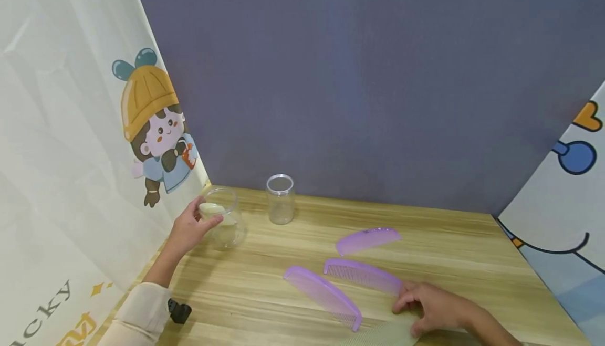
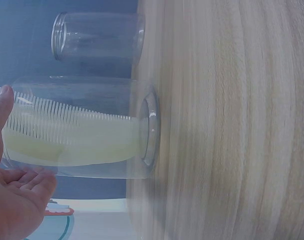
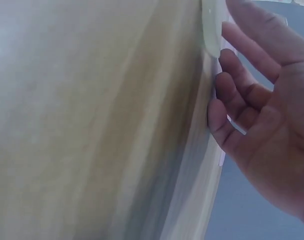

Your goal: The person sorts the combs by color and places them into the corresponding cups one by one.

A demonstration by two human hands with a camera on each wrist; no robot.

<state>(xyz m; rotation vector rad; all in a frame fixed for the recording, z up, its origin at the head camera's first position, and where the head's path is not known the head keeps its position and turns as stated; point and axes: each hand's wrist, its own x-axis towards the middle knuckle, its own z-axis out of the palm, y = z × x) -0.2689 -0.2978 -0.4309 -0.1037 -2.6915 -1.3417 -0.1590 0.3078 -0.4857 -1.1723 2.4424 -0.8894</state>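
In the head view my left hand (image 1: 191, 228) holds the upper part of a clear plastic jar (image 1: 229, 238), thumb in front and fingers at the far left side. A pale green comb (image 2: 99, 135) leans inside that jar, teeth upward in the left wrist view, its upper end between my thumb and fingers. My right hand (image 1: 437, 306) is low over the table with loosely bent fingers. Its thumb is right at the end of another pale green comb (image 1: 383, 334), partly cut off by the frame. The fingertips are beside the end of a purple comb (image 1: 364, 275).
Two more purple combs lie on the wooden table (image 1: 264, 288), one farther back (image 1: 368, 240) and one nearer (image 1: 326, 293). A second clear jar (image 1: 281, 209) stands at the back. A dark wall (image 1: 350, 83) rises behind, with printed sheets on both sides.
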